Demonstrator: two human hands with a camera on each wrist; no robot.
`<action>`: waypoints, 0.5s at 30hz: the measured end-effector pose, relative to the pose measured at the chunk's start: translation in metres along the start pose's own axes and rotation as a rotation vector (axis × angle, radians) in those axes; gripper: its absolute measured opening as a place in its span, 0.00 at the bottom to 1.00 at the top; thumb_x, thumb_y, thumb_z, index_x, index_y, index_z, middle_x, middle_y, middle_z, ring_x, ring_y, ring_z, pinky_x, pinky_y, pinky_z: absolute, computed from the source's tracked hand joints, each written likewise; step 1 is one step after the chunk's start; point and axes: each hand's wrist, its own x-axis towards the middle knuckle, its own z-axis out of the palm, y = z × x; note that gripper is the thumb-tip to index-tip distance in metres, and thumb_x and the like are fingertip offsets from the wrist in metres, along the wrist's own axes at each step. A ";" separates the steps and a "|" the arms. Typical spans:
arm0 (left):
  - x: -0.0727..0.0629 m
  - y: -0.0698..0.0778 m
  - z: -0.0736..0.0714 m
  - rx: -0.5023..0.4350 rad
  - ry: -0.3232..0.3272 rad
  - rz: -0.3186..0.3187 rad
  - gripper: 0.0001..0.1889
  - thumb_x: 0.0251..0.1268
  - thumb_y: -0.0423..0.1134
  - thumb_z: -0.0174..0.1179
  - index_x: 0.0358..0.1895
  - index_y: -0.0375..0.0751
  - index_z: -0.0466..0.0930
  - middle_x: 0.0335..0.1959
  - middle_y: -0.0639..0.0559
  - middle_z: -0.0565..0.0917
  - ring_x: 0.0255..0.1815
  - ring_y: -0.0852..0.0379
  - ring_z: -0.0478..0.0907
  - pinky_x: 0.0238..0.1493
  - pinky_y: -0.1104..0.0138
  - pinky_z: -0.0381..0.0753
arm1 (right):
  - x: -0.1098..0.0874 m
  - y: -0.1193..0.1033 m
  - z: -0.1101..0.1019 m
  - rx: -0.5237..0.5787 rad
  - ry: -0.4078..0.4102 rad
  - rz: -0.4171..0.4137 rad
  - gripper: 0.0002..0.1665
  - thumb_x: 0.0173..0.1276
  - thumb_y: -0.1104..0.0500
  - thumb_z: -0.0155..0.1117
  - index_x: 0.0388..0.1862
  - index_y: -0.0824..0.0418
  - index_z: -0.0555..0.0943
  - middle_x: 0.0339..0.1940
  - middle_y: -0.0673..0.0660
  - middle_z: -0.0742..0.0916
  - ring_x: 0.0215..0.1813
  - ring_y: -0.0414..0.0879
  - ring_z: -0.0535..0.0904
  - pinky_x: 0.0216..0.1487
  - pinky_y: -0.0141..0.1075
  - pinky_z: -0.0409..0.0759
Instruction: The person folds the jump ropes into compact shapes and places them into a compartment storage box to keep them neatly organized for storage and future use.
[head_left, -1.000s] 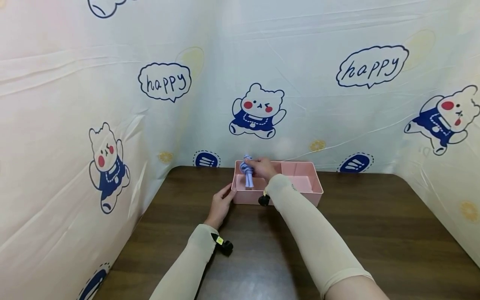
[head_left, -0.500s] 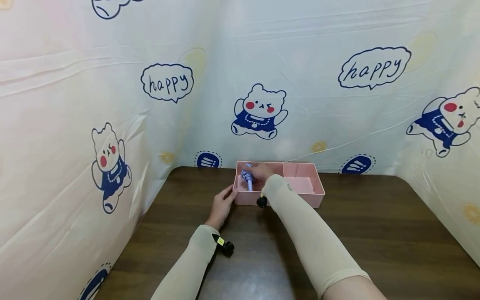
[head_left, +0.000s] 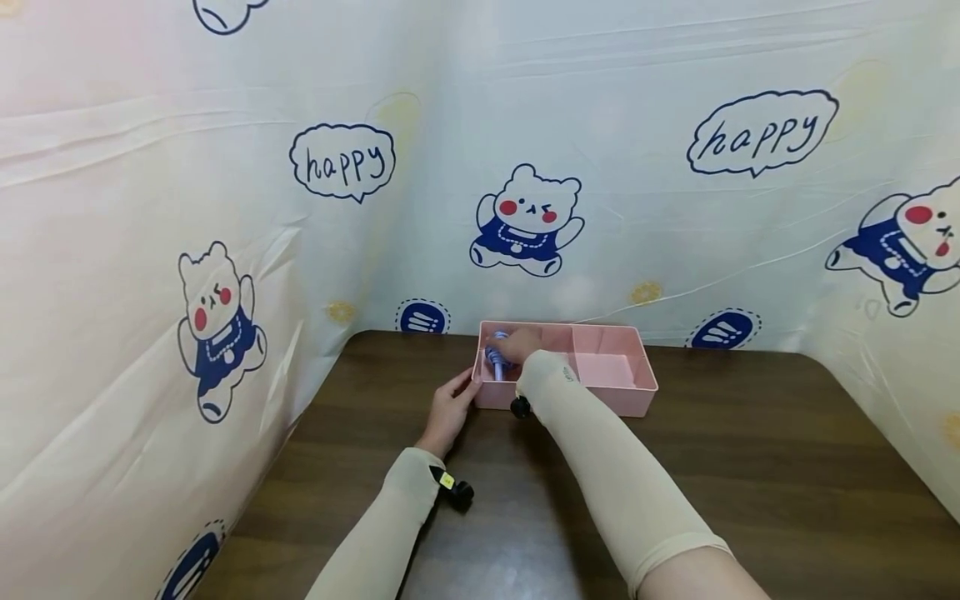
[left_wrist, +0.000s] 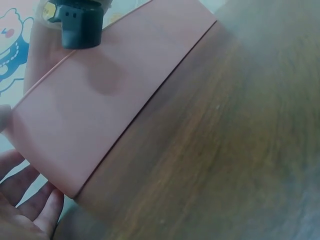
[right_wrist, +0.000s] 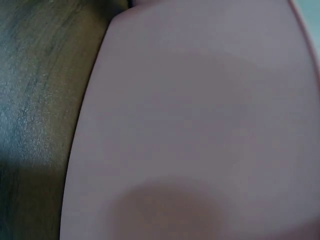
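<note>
A pink divided storage box [head_left: 626, 402] stands at the back of the table. My left hand [head_left: 446, 414] holds its front left corner; in the left wrist view the thumb is at the rim and the fingers lie against the end wall. Inside the left compartment, my right hand [head_left: 522, 344] grips a wound bundle of blue-and-white cord [head_left: 497, 358], whose straight ends point toward me. The right fingertips are partly hidden behind the cord. Only the box's pink front wall [right_wrist: 200, 125] and some table fill the right wrist view.
The right compartment [head_left: 606, 369] of the box shows its bare floor. Behind the brown wooden table [head_left: 750, 467] hangs a printed curtain [head_left: 637, 233], close to the box's back wall. A black camera [head_left: 459, 495] is strapped to the left wrist.
The right hand has lowered the cord bundle from rim height down into the left compartment. The left hand keeps its hold on the box corner. The head view has shifted slightly.
</note>
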 end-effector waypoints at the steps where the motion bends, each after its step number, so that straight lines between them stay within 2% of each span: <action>1: 0.000 0.000 0.000 0.001 -0.001 0.002 0.25 0.66 0.50 0.63 0.63 0.42 0.77 0.63 0.46 0.75 0.67 0.49 0.67 0.66 0.54 0.64 | 0.004 0.001 0.002 -0.039 0.002 -0.014 0.48 0.56 0.26 0.62 0.65 0.56 0.74 0.46 0.57 0.80 0.46 0.52 0.77 0.40 0.44 0.79; 4: 0.001 -0.001 0.001 0.001 -0.006 0.007 0.23 0.68 0.47 0.62 0.63 0.42 0.77 0.63 0.46 0.75 0.67 0.49 0.67 0.66 0.54 0.64 | 0.012 0.004 0.006 -0.143 0.028 -0.063 0.52 0.54 0.22 0.59 0.65 0.58 0.75 0.44 0.56 0.81 0.45 0.51 0.77 0.44 0.44 0.77; 9: 0.001 0.000 0.000 0.002 -0.004 0.015 0.22 0.68 0.45 0.62 0.63 0.43 0.77 0.63 0.46 0.76 0.67 0.49 0.67 0.66 0.53 0.64 | 0.017 0.006 0.009 -0.192 0.073 -0.110 0.52 0.55 0.20 0.54 0.62 0.60 0.77 0.41 0.57 0.82 0.42 0.51 0.78 0.43 0.44 0.77; 15: 0.000 0.000 0.000 0.018 0.007 0.005 0.23 0.67 0.47 0.63 0.62 0.44 0.78 0.63 0.47 0.76 0.67 0.50 0.68 0.66 0.54 0.64 | 0.002 0.005 0.009 -0.187 0.049 -0.063 0.57 0.55 0.17 0.44 0.68 0.58 0.73 0.54 0.57 0.81 0.49 0.52 0.77 0.48 0.46 0.77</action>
